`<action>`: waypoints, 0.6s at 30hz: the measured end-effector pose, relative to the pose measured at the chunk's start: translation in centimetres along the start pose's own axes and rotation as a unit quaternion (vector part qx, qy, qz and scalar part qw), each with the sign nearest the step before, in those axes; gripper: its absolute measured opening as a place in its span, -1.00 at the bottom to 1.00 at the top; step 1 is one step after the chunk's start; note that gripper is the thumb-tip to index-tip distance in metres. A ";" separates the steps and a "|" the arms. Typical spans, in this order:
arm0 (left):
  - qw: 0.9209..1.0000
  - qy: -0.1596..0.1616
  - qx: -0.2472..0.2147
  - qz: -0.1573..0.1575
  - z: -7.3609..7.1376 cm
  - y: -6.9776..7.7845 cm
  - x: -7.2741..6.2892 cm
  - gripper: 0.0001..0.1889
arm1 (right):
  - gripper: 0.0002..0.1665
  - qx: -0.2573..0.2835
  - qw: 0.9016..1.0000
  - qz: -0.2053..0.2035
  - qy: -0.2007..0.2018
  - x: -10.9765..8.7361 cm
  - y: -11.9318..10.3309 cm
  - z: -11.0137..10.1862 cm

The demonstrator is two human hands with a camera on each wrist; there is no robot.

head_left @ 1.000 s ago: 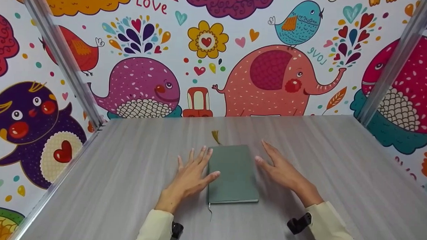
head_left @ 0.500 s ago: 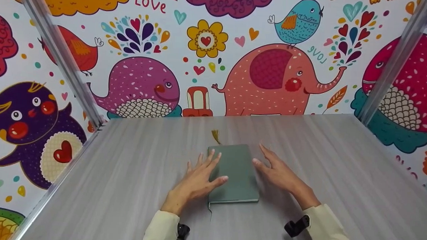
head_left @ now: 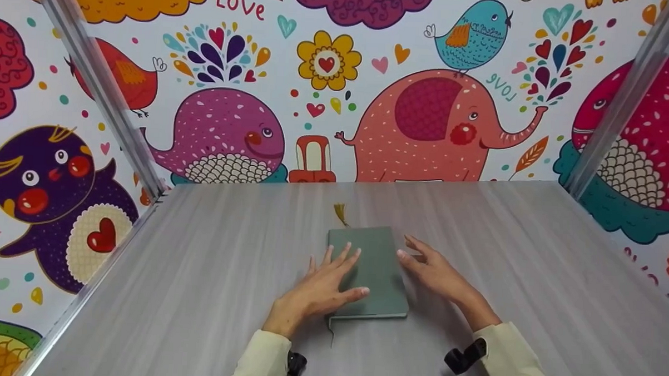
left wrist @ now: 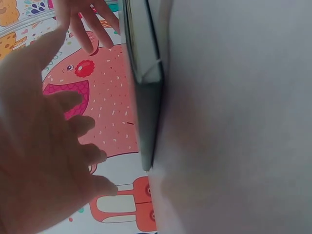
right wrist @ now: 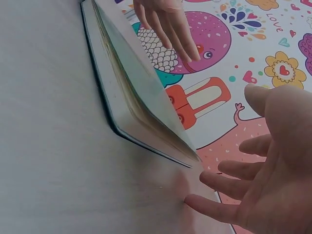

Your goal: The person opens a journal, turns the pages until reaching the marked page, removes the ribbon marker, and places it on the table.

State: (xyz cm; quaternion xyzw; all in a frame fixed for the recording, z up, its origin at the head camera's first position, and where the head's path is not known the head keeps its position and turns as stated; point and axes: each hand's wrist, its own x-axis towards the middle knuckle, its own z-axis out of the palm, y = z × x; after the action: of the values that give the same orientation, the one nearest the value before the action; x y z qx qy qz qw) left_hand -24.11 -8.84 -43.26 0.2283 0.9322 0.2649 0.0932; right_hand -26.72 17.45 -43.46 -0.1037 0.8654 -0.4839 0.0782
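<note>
A green closed hardcover notebook lies on the grey table, its cover facing up. My left hand is over its left side with straight, spread fingers. In the left wrist view a gap shows between that hand and the notebook's edge. Beside the notebook's right edge is my right hand, fingers loosely extended and holding nothing. The right wrist view shows page edges of the notebook, with the right hand's fingers apart from it. A gold tassel sticks out at the top, and a thin ribbon at the bottom.
The grey wood-grain table reaches back to a wall printed with cartoon animals. Metal posts stand at both back corners. Black devices are strapped at both sleeves.
My left hand has moved right, from the notebook's left edge to over its cover. My right hand has come slightly nearer and lower beside the right edge. The notebook stays put.
</note>
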 end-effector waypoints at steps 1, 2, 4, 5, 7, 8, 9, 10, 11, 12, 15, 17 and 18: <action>1.000 -0.004 0.001 0.002 0.0 0.0 0.0 -0.12 | -0.15 0.006 1.000 0.002 0.001 0.1 0.0 0.1; 1.000 -0.009 0.001 0.004 0.0 0.1 0.1 -0.12 | -0.16 0.012 1.000 0.004 0.002 0.1 0.0 0.1; 1.000 -0.018 0.002 0.006 0.0 0.1 0.2 -0.12 | -0.16 0.023 1.000 0.004 0.005 0.2 0.0 0.2; 1.000 -0.023 0.003 0.007 0.0 0.2 0.2 -0.12 | -0.17 0.032 0.999 0.006 0.005 0.2 0.1 0.2; 0.999 -0.033 0.003 0.009 0.0 0.2 0.3 -0.12 | -0.16 0.049 0.999 0.011 0.003 0.3 0.1 0.3; 0.999 -0.038 0.002 0.008 0.0 0.3 0.3 -0.12 | -0.16 0.055 0.998 0.015 0.001 0.3 0.1 0.4; 0.999 -0.045 0.000 0.006 0.0 0.3 0.3 -0.12 | -0.16 0.061 0.998 0.019 -0.001 0.3 0.1 0.4; 0.999 -0.051 -0.001 0.006 0.0 0.3 0.3 -0.11 | -0.16 0.070 0.997 0.026 -0.002 0.3 0.2 0.4; 0.998 -0.057 -0.004 0.005 0.1 0.3 0.3 -0.11 | -0.17 0.075 0.997 0.030 -0.003 0.3 0.2 0.5; 0.998 -0.063 -0.005 0.003 0.1 0.3 0.3 -0.11 | -0.17 0.077 0.997 0.033 -0.003 0.3 0.2 0.5; 0.997 -0.080 -0.005 -0.001 0.3 0.3 0.4 -0.11 | -0.20 0.082 0.996 0.044 -0.001 0.3 0.2 0.6; 0.996 -0.087 0.000 -0.004 0.3 0.4 0.3 -0.11 | -0.22 0.084 0.995 0.052 0.001 0.4 0.2 0.7; 0.996 -0.090 0.002 -0.005 0.4 0.4 0.3 -0.10 | -0.22 0.086 0.995 0.056 0.001 0.4 0.2 0.8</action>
State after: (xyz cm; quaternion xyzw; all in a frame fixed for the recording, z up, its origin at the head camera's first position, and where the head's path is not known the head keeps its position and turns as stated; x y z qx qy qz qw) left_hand -24.14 -8.24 -43.38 0.2468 0.9218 0.2408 0.1770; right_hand -26.98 16.80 -44.01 -0.0476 0.8248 -0.5519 0.1131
